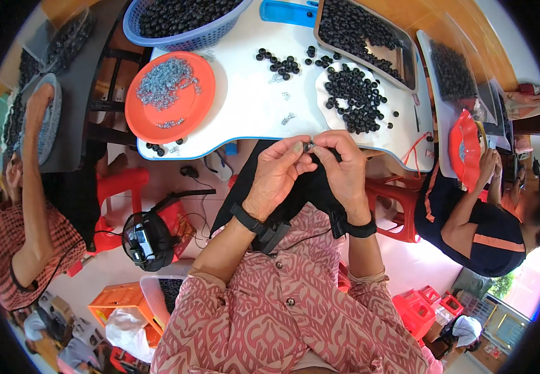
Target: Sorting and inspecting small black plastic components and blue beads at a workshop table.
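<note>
The person's left hand (276, 171) is closed in a pinch, thumb and index finger on a small dark piece (308, 147), its other fingers curled inward. The right hand (343, 168) meets it, thumb and fingertips drawn together on the same piece. The piece is held up at the near edge of the table (245, 103), about midway along; the fingers partly hide it.

A red-orange plate (189, 113) with small clear bluish pieces (164, 81) stands at the table's left edge, and a blue basket (201, 40) of black beads at the far left corner. Loose black beads (279, 65) lie toward the far edge, with small clear pieces (288, 118) near the near edge. Toward the right edge is a white plate (323, 103) heaped with black beads; beyond it, at the far right corner, a metal tray (389, 54) holds more.
</note>
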`<state>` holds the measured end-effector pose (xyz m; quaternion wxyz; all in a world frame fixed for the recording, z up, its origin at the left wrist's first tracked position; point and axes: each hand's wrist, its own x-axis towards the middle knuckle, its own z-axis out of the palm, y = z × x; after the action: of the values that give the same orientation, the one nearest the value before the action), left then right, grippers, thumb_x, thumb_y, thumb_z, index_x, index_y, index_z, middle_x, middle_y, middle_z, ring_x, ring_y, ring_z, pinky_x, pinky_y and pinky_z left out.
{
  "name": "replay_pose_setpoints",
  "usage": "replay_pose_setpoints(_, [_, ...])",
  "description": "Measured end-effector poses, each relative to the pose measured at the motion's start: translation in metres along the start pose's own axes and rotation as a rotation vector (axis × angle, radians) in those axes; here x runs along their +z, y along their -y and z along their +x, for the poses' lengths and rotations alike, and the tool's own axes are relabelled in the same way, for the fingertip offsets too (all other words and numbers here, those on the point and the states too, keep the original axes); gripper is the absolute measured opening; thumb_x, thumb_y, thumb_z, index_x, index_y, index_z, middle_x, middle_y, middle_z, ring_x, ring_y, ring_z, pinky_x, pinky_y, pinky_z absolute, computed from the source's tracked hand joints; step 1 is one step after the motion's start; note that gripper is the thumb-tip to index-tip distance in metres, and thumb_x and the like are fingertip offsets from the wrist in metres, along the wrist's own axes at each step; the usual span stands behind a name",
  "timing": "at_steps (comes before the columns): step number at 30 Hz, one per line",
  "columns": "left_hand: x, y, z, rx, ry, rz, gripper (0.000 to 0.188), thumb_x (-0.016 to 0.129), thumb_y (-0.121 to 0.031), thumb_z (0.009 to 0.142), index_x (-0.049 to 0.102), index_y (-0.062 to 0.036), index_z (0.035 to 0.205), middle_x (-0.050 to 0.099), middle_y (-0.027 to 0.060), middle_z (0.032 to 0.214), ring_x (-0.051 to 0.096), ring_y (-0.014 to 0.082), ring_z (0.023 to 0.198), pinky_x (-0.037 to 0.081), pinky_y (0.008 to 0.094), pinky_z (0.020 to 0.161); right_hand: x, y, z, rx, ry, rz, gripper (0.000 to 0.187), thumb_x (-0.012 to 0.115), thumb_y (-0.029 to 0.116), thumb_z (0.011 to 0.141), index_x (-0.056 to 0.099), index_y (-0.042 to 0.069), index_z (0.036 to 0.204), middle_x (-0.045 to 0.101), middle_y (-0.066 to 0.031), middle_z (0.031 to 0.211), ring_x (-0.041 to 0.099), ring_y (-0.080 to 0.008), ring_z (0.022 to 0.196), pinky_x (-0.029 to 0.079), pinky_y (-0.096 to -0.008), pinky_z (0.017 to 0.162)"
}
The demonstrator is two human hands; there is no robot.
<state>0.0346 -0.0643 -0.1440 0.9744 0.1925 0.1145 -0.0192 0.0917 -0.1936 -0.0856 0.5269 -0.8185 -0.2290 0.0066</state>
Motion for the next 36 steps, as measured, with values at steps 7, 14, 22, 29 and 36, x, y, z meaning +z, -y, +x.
replay_pose_setpoints(7, [0.005,0.005,-0.003,0.026,-0.040,0.049,0.021,0.055,-0.008,0.096,0.061,0.0031,0.113,0.064,0.0049,0.088,0.062,0.0112,0.077,0.057,0.0295,0.075,-0.001,-0.002,-0.006,-0.098,-0.009,-0.121,0.014,0.066,-0.006,0.076,0.062,0.002,0.087,0.061,-0.0095,0.088,0.059,-0.0256,0.081,0.048,-0.0336,0.071])
replay_pose_setpoints(14, [0.007,0.011,-0.003,0.123,-0.055,0.225,0.022,0.054,-0.005,0.096,0.061,0.0049,0.114,0.066,0.0071,0.091,0.063,0.0106,0.075,0.058,0.0271,0.071,-0.008,0.006,-0.006,-0.288,0.006,-0.429,0.016,0.068,-0.002,0.072,0.060,0.005,0.084,0.059,-0.0073,0.087,0.055,-0.0274,0.082,0.043,-0.0365,0.073])
replay_pose_setpoints(22, [0.006,0.012,-0.003,0.137,-0.038,0.371,0.020,0.056,-0.004,0.095,0.063,0.0047,0.112,0.065,0.0068,0.089,0.062,0.0096,0.073,0.057,0.0256,0.069,-0.015,0.001,-0.009,-0.159,0.057,-0.284,0.013,0.068,-0.002,0.074,0.060,0.002,0.084,0.059,-0.0083,0.084,0.058,-0.0283,0.081,0.047,-0.0371,0.071])
replay_pose_setpoints(29, [0.001,0.013,-0.001,0.119,-0.001,0.475,0.020,0.057,-0.005,0.094,0.063,0.0038,0.111,0.065,0.0059,0.087,0.062,0.0099,0.072,0.057,0.0261,0.068,-0.017,-0.004,-0.011,0.037,0.107,-0.080,0.009,0.067,-0.002,0.080,0.061,0.000,0.086,0.059,-0.0097,0.084,0.062,-0.0218,0.075,0.049,-0.0303,0.065])
replay_pose_setpoints(36, [-0.002,0.012,0.002,-0.003,0.005,0.241,0.021,0.057,-0.007,0.095,0.063,0.0033,0.112,0.065,0.0063,0.085,0.062,0.0111,0.071,0.058,0.0283,0.069,-0.015,-0.021,-0.014,0.183,0.124,0.095,0.009,0.067,-0.002,0.082,0.061,0.000,0.088,0.060,-0.0050,0.083,0.061,-0.0121,0.074,0.050,-0.0253,0.066])
